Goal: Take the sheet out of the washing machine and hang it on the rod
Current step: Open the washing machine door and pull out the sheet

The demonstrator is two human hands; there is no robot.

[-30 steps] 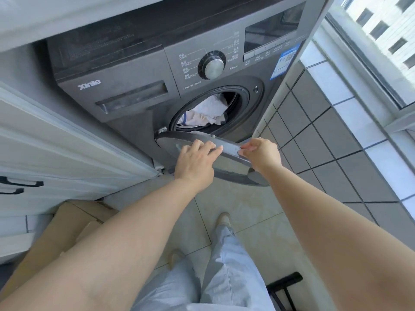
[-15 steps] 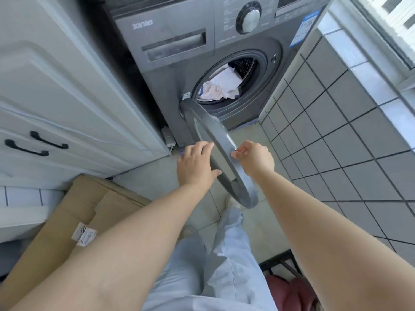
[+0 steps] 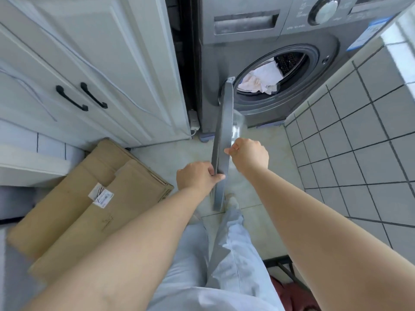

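A grey front-loading washing machine (image 3: 258, 28) stands ahead with its round door (image 3: 222, 140) swung out toward me, seen edge-on. Inside the drum lies a crumpled white and pale pink sheet (image 3: 260, 79). My left hand (image 3: 197, 178) grips the door's near rim with its thumb curled over the edge. My right hand (image 3: 249, 153) pinches the rim from the right side, a little higher. The rod is not in view.
White cabinet doors with black handles (image 3: 80, 97) stand to the left. A flattened cardboard box (image 3: 89, 198) lies on the floor at my left. A grey tiled wall (image 3: 359, 131) rises on the right. A dark stool frame (image 3: 283, 270) sits by my right leg.
The door has swung further out, from partly open to edge-on toward me. Both hands stayed on its rim and came nearer to me. The view tilted down and drew back.
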